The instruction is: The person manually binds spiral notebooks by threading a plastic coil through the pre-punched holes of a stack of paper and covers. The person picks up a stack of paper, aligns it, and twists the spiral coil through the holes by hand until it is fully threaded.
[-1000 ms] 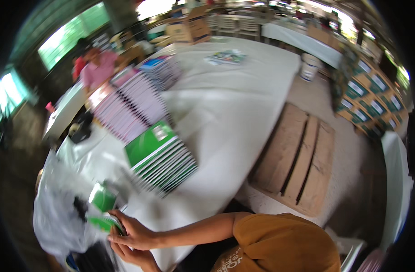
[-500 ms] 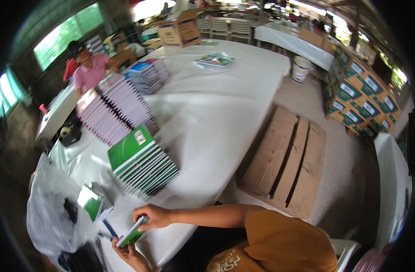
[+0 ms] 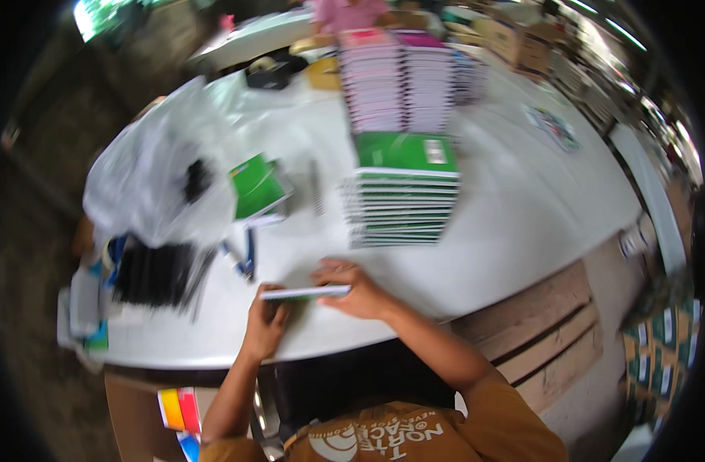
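Over the near edge of the white table, a thin green-covered notebook (image 3: 306,292) is held level between my two hands, its pale page edge facing me. My left hand (image 3: 266,322) is closed on its left end. At its right end my right hand (image 3: 354,289) grips it, thumb below and fingers above. Just beyond my left hand lie a blue-handled tool, which looks like pliers (image 3: 249,256), and a pen-like thing (image 3: 234,259). Farther off rests a small pile of green notebooks (image 3: 257,187). A tall stack of green spiral notebooks (image 3: 406,192) stands beyond my right hand.
Black plastic binding coils (image 3: 154,274) lie at the left, below a clear plastic bag (image 3: 137,181). Taller notebook stacks (image 3: 398,85) stand behind the green one, near a person in pink (image 3: 352,14). A wooden pallet (image 3: 537,323) and cartons (image 3: 660,354) are at the right.
My view has swung left and down, shifting the scene rightward. The notebook has turned from a steep tilt to nearly level, and both hands still hold it.
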{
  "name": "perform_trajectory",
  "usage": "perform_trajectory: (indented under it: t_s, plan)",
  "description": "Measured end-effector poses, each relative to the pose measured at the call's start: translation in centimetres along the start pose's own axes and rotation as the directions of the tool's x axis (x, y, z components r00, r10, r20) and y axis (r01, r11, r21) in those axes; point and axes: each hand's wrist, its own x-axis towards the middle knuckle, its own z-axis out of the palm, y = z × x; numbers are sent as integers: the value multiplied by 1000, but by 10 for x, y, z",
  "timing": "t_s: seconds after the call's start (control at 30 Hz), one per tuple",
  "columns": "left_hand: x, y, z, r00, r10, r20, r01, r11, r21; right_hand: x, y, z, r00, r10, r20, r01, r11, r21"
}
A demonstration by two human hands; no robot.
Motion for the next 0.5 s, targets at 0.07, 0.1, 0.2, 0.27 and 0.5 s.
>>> perform_trajectory:
  t_s: [0.07,0.1,0.2,0.27,0.5]
  plan:
    - [-2,9,-6,998,-31,-55,31,1000,-4,9,-17,-5,996,-25,-84,36,991,125]
    - [-3,9,-7,996,-25,-83,26,1000,13,11,-21,-3,989,143,-48,-90,815,572]
    - [-8,-14,-5,992,119,-47,-107,975,192,14,-21,3,985,170,-7,-140,833,536]
    - [-10,-18,-4,991,121,-55,-101,954,283,10,-12,2,979,202,36,-205,946,250]
    - [-5,0,-11,986,162,34,-157,852,500,18,-18,-6,989,80,122,-129,870,477]
